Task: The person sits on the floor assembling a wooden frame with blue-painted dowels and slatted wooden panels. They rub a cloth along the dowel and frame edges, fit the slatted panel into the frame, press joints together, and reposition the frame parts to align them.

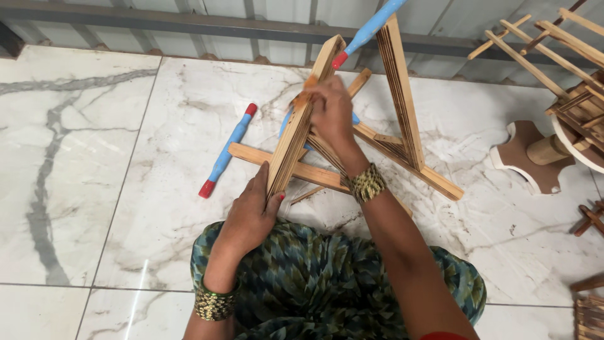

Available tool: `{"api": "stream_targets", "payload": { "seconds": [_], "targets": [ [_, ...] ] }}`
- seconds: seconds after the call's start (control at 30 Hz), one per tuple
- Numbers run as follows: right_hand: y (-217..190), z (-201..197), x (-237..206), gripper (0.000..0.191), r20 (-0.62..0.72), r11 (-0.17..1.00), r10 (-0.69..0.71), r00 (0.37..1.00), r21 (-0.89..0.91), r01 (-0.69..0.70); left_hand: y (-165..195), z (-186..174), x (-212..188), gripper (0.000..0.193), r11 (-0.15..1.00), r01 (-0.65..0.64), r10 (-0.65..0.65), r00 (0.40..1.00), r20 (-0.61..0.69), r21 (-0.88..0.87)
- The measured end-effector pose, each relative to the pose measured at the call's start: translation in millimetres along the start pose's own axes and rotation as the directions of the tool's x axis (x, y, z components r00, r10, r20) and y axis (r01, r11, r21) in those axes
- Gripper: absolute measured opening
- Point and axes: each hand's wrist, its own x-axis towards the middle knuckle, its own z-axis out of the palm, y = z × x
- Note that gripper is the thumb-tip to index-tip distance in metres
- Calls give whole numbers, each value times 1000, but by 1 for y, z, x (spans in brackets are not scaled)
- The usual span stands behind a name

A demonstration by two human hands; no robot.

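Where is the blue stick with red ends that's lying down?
The blue stick lies on the marble floor, left of the wooden frame that both hands hold.

The right hand [330, 113] hides what it presses against the slatted wooden frame [296, 135], the blue rod [371, 26] above it runs off the top edge, and the wooden rack [553, 44] far to its right is cut by the corner

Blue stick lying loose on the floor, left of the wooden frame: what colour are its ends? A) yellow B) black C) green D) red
D: the blue stick on the marble floor has red tips at both ends.
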Motion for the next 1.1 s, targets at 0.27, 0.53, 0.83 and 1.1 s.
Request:
{"api": "stream_targets", "payload": {
  "seconds": [0.27, 0.53, 0.83, 1.1],
  "targets": [
    [-38, -9, -22, 13, 475, 922, -196, 858, -210, 326, 15, 5, 28, 86, 968, 112, -134, 987, 86, 223],
    [25, 43, 85, 20, 457, 512, 67, 887, -778, 363, 11, 13, 2, 86, 984, 88, -95, 994, 43, 153],
    [-12, -11, -15, 12, 236, 959, -171, 957, -183, 216, 6, 15, 0, 72, 997, 49, -48, 999, -18, 63],
    [4, -40, -152, 9, -227, 977, 135, 964, -134, -168, -2, 13, 25, 67, 996, 22, -19, 999, -28, 86]
  ]
}}
